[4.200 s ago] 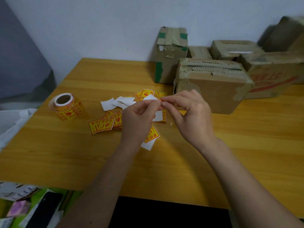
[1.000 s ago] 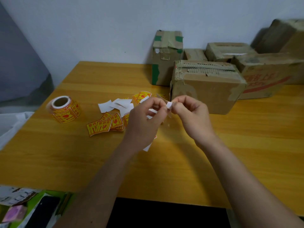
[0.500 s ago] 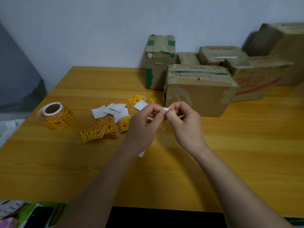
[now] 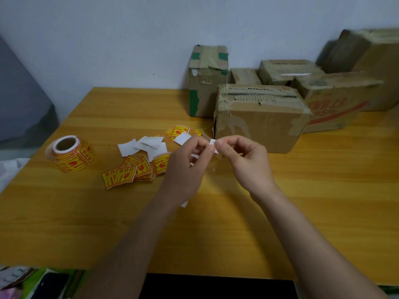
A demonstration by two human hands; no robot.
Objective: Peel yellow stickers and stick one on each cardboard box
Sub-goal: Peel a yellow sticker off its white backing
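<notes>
Hands meeting above the middle of the yellow wooden desk: left hand and right hand pinch between thumb and forefinger a small white-backed sticker piece, held just in front of the nearest brown cardboard box. Loose yellow-and-red stickers and blank white backing papers lie left of the hands; a yellow sticker roll stands near the desk's left edge. Further taped cardboard boxes crowd the far right corner.
</notes>
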